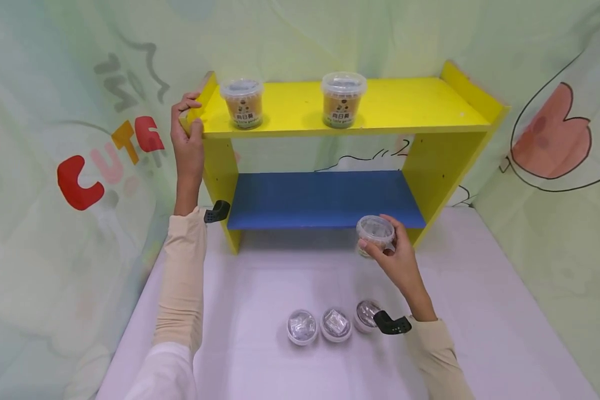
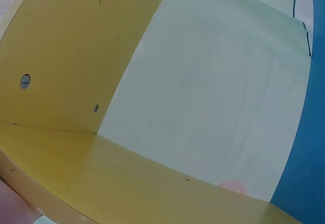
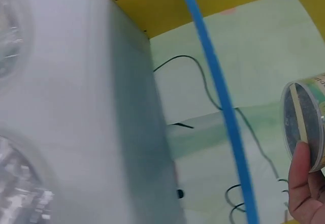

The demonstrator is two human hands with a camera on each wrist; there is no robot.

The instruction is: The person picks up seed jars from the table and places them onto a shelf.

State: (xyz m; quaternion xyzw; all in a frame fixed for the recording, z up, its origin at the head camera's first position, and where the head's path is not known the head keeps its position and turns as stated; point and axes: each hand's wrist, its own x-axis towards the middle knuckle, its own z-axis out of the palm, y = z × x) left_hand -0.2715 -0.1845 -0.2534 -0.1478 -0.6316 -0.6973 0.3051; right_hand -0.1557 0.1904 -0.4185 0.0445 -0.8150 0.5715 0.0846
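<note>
My left hand (image 1: 187, 139) grips the upper left corner of a yellow and blue shelf unit (image 1: 290, 132), thumb at the front and fingers over the end panel. My right hand (image 1: 404, 264) holds a small clear plastic tub (image 1: 375, 229) with a lid, pinched between thumb and fingers. That tub is in front of the blue lower shelf (image 1: 320, 197), near its right end. In the right wrist view the thumb presses the end of the tub (image 3: 299, 115), where a pale strip crosses it. The left wrist view shows the yellow side panel (image 2: 61, 56), with only a sliver of hand.
Two labelled tubs stand on the yellow top shelf, a left tub (image 1: 243, 105) and a middle tub (image 1: 343, 103). Below, a row of three tubs with silvery tops, including a centre tub (image 1: 336, 324), sits on the white tabletop (image 1: 260, 355). Printed cloth (image 1: 90, 266) hangs around.
</note>
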